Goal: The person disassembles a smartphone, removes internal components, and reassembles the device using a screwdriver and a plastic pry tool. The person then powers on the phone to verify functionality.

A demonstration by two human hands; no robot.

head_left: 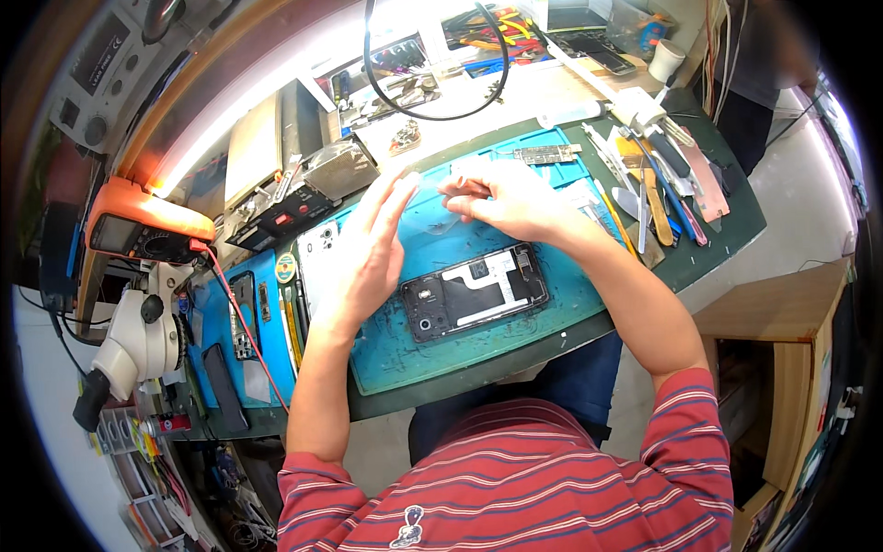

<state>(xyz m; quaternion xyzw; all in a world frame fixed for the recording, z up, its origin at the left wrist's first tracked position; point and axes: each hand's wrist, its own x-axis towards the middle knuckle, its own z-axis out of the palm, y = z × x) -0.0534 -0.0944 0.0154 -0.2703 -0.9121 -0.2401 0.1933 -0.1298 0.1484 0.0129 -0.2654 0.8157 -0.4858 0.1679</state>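
An opened smartphone [476, 291], its black and white inner parts showing, lies on the blue work mat [579, 317] just nearer to me than both hands. Above the mat my left hand [370, 253] is raised with its fingers stretched out and holds nothing I can see. My right hand [506, 201] faces it, fingers curled in and thumb against them; whatever is between the fingertips is too small to make out. A pale, see-through patch, perhaps film, shows between the hands. Partly behind my left wrist lies a white phone back [317, 262] with camera openings.
Tweezers, brushes and a spatula [660, 216] crowd the right side. A circuit board [549, 154] rests at the mat's far edge. Leftward are an orange multimeter [147, 225] with a red lead, a microscope part [138, 354] and a phone frame [243, 313]. A black cable loop [437, 118] hangs ahead.
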